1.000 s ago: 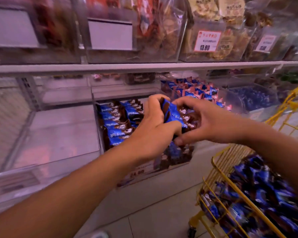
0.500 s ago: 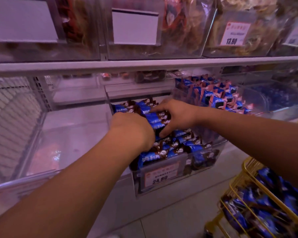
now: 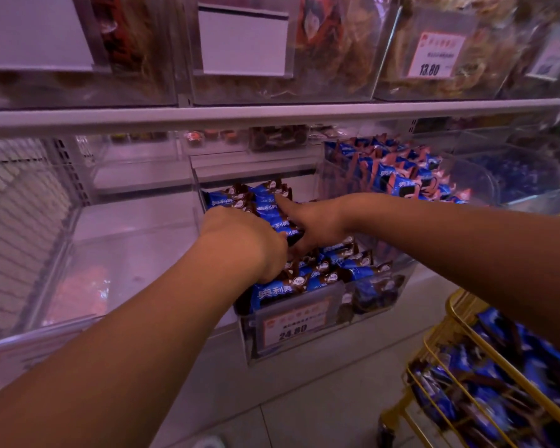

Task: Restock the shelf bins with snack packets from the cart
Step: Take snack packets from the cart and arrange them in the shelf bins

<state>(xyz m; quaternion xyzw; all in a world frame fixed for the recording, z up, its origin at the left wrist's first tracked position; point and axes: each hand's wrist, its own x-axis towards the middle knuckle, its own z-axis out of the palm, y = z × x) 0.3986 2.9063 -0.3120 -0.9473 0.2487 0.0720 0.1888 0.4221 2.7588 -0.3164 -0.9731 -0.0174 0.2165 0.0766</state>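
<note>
From my head view, both my arms reach into the clear bin at the front edge of the lower shelf. My left hand lies knuckles up over the left middle of the bin, fingers curled down into the packets; they are hidden from me, so I cannot tell what that grip holds, if anything. My right hand comes in from the right with its fingers stretched out flat, pressing on a row of blue and brown packets stacked on edge near the back of the bin, the forefinger pointing toward the back left corner. That grip is wide, laid on the packets and not curled round them. The two hands are almost touching over the middle of the bin.

The bin is filled with these packets, more lying loose toward its front wall, where a price tag reads 24.80. Just to the right on the same shelf stands a second bin with blue and pink packets. To the left the shelf carries an empty-looking clear bin. The upper shelf holds clear bins of brownish snacks, one with a tag reading 13.80.

At the lower right corner, on the floor, stands the yellow wire cart, heaped with more blue packets.
</note>
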